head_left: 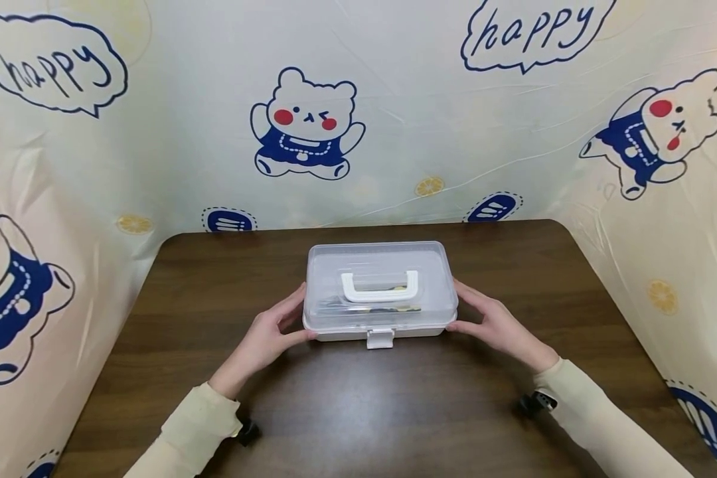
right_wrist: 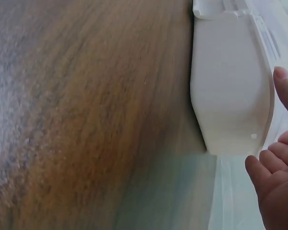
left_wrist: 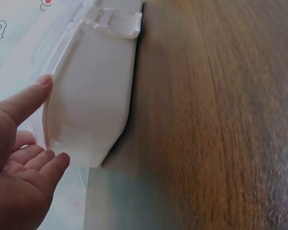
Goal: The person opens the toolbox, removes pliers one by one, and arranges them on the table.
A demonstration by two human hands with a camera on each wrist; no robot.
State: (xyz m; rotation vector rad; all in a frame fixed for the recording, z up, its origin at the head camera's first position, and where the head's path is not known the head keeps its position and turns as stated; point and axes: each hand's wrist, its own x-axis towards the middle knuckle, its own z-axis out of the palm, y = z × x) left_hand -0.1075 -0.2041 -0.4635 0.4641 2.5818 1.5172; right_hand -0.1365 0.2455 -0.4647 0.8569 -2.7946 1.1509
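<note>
A plastic storage box (head_left: 382, 257) with a translucent lid sits closed on the table. Its white handle (head_left: 380, 296) lies folded on the lid, and a white latch (head_left: 380, 339) hangs at the front. My left hand (head_left: 269, 335) holds the left end, thumb at the front corner and fingers along the side. At the opposite end, my right hand (head_left: 497, 323) holds it the same way. In the left wrist view the thumb (left_wrist: 36, 96) touches the lid's rim. Some fingertips are hidden behind the box. Dark and yellowish contents show faintly through the lid.
The brown wooden table (head_left: 358, 411) has rounded back corners. A pale printed cloth (head_left: 406, 133) with cartoon bears hangs behind it and along both sides. A small black device (head_left: 538, 403) sits at the right sleeve, another (head_left: 249, 432) at the left.
</note>
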